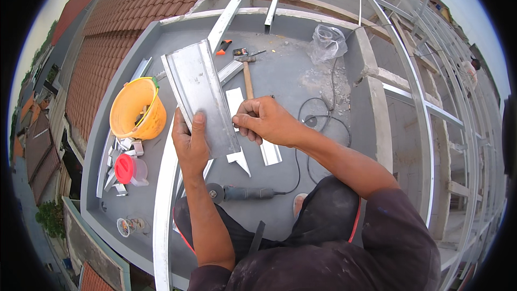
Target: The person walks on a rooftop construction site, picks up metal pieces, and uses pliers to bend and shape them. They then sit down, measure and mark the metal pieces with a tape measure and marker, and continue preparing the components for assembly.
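Observation:
My left hand grips the lower end of a short, wide piece of silvery metal channel, its thumb on the face and its fingers behind. The piece is tilted, its far end leaning left. At its right edge, my right hand is closed in a pinch; what the fingers hold, if anything, is too small to make out. Just beyond that hand lies a hammer with a wooden handle. An angle grinder rests on the grey floor in front of my crossed legs, its cord running off to the right.
To the left stand a yellow bucket, a red-lidded plastic tub and a clear cup among metal offcuts. A long metal channel runs beside my left knee. A plastic bag lies far right, near a low wall and metal framing.

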The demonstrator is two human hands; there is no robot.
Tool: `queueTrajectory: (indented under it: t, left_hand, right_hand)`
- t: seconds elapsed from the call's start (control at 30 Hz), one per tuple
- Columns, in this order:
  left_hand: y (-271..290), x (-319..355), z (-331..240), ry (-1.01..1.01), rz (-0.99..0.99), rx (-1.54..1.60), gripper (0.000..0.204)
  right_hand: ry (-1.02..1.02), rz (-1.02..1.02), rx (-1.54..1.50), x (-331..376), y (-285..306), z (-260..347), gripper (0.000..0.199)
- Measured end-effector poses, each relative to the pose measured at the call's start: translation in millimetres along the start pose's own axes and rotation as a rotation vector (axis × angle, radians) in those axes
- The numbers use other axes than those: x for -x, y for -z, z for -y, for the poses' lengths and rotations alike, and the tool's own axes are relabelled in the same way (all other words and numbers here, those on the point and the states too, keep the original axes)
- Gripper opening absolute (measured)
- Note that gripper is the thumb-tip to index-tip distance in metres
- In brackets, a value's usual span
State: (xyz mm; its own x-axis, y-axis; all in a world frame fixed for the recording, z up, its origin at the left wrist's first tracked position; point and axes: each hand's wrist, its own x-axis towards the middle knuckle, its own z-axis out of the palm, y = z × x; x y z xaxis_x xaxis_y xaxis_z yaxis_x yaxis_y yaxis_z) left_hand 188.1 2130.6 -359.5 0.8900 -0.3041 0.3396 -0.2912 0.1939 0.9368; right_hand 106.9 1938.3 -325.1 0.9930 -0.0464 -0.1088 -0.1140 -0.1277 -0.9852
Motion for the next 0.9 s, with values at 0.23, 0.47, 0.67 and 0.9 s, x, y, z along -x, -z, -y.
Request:
queueTrajectory:
  t: [0.23, 0.47, 0.67, 0.9]
  left_hand:
    - [6, 1, 13, -0.048, 0.061, -0.010, 0.050]
    - [5, -3, 6, 0.140, 0.061, 0.044, 0.052]
    - [5, -5, 12, 0.081, 0.000, -0.057, 0.047]
    - [3, 3, 43, 0.086, 0.005, 0.097, 0.052]
  right_hand:
    - [-0.066, 0.172, -0.069, 10, 11, -5, 0.037]
    - [0.563, -0.070, 0.610, 6, 8, -16, 0.025]
    - [0.266, 0.069, 0.276, 10, 19, -8, 0.039]
    - [0.017, 0.094, -0.060, 18, 23, -11, 0.021]
